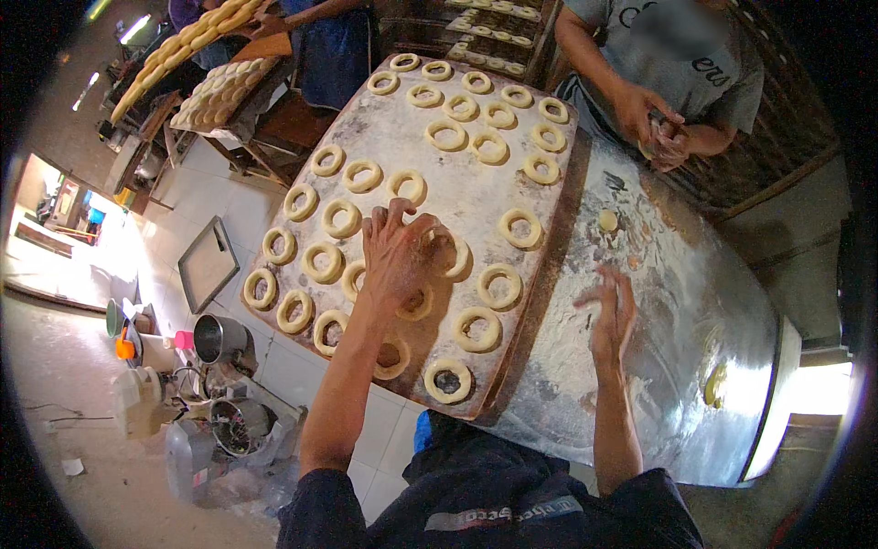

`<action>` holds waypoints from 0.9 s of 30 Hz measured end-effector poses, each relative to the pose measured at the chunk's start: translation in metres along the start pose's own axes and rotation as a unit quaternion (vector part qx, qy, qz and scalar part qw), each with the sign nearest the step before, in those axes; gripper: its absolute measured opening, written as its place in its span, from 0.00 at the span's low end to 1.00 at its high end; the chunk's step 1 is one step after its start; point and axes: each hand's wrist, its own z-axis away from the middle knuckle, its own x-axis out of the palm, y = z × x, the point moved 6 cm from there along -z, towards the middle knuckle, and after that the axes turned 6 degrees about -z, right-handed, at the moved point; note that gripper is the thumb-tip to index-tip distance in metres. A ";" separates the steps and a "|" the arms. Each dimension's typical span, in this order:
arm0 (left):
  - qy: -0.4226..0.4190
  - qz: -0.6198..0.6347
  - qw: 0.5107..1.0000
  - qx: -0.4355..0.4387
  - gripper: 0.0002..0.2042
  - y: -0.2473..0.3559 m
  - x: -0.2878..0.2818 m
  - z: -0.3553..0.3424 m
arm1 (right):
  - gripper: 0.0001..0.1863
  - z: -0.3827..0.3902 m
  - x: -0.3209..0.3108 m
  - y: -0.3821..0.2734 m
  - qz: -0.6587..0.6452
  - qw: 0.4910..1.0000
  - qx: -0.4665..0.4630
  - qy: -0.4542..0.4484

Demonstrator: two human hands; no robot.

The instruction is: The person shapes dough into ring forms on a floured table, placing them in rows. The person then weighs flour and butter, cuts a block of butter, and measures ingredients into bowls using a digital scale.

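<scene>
My left hand (400, 254) is bent over the wooden board, its fingers curled at a dough ring (456, 258) that it partly covers. Around it lie several more pale dough rings (340, 219) in rows; my forearm and its shadow hide or darken a few of them. Over the floured metal table (672, 357), to the right of the board, my right hand (611, 316) hovers with fingers apart and nothing in it. A small round dough piece (608, 220) rests on the metal beyond that hand.
The floured board (380, 128) has a raised step at its right edge. Across the table a person's hands (654, 133) work close together. Another person at the far left holds a long tray of braided dough (187, 46). Pots (219, 340) and jugs (187, 457) stand on the left floor.
</scene>
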 end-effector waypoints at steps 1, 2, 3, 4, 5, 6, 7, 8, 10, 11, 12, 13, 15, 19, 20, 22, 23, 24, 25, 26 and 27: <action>0.006 -0.008 1.000 -0.012 0.16 0.002 -0.002 -0.002 | 0.22 0.012 -0.018 0.014 0.003 0.999 0.026 0.033; 0.016 -0.010 1.000 -0.019 0.16 0.005 -0.005 -0.005 | 0.21 0.026 -0.036 0.025 -0.005 0.998 0.037 0.056; -0.014 -0.015 0.999 -0.044 0.17 0.009 -0.005 -0.006 | 0.21 0.039 -0.053 0.033 -0.012 0.996 0.047 0.079; 0.058 -0.002 0.998 -0.030 0.17 0.021 -0.019 -0.003 | 0.20 0.053 -0.073 0.040 -0.023 0.992 0.064 0.103; 0.089 0.009 0.995 -0.032 0.18 0.032 -0.028 0.001 | 0.20 0.066 -0.088 0.047 -0.039 0.988 0.075 0.127; 0.106 0.025 0.993 -0.041 0.19 0.047 -0.033 0.004 | 0.20 0.077 -0.103 0.052 -0.056 0.983 0.084 0.152; 0.114 0.073 0.991 -0.005 0.19 0.071 -0.034 0.010 | 0.19 0.089 -0.120 0.057 -0.068 0.977 0.090 0.181; 0.101 0.129 0.986 0.016 0.19 0.097 -0.028 0.023 | 0.19 0.106 -0.140 0.061 -0.069 0.969 0.101 0.213; 0.025 0.221 0.973 0.068 0.19 0.168 -0.001 0.055 | 0.19 0.135 -0.182 0.063 -0.051 0.962 0.116 0.243; -0.031 0.243 0.964 0.099 0.19 0.208 0.015 0.078 | 0.18 0.141 -0.195 0.068 -0.043 0.964 0.120 0.232; -0.077 0.257 0.955 0.126 0.20 0.241 0.030 0.100 | 0.18 0.147 -0.205 0.073 -0.042 0.968 0.116 0.218; -0.121 0.220 0.963 0.100 0.19 0.263 0.047 0.117 | 0.17 0.155 -0.214 0.077 -0.087 0.965 0.101 0.226; -0.139 0.155 0.977 0.053 0.18 0.295 0.072 0.143 | 0.16 0.170 -0.233 0.084 -0.092 0.965 0.118 0.216; -0.046 0.052 0.997 0.023 0.17 0.341 0.090 0.164 | 0.14 0.184 -0.251 0.088 -0.135 0.964 0.173 0.148; -0.043 0.034 0.998 0.022 0.17 0.350 0.092 0.165 | 0.14 0.184 -0.251 0.086 -0.150 0.964 0.184 0.123; -0.092 0.191 0.977 -0.033 0.16 0.360 0.097 0.164 | 0.14 0.183 -0.251 0.084 -0.167 0.954 0.233 0.083; -0.145 0.268 0.949 -0.083 0.15 0.364 0.101 0.166 | 0.14 0.183 -0.249 0.084 -0.176 0.946 0.266 0.061; -0.109 0.314 0.940 -0.069 0.15 0.373 0.092 0.167 | 0.14 0.177 -0.246 0.075 -0.208 0.956 0.206 0.028; -0.094 0.354 0.927 -0.083 0.15 0.378 0.082 0.176 | 0.14 0.175 -0.244 0.069 -0.222 0.959 0.175 0.008; -0.074 0.398 0.911 -0.085 0.15 0.383 0.071 0.180 | 0.13 0.172 -0.241 0.065 -0.243 0.958 0.152 -0.023; -0.101 0.420 0.894 -0.123 0.15 0.386 0.069 0.186 | 0.13 0.172 -0.237 0.065 -0.287 0.944 0.157 -0.037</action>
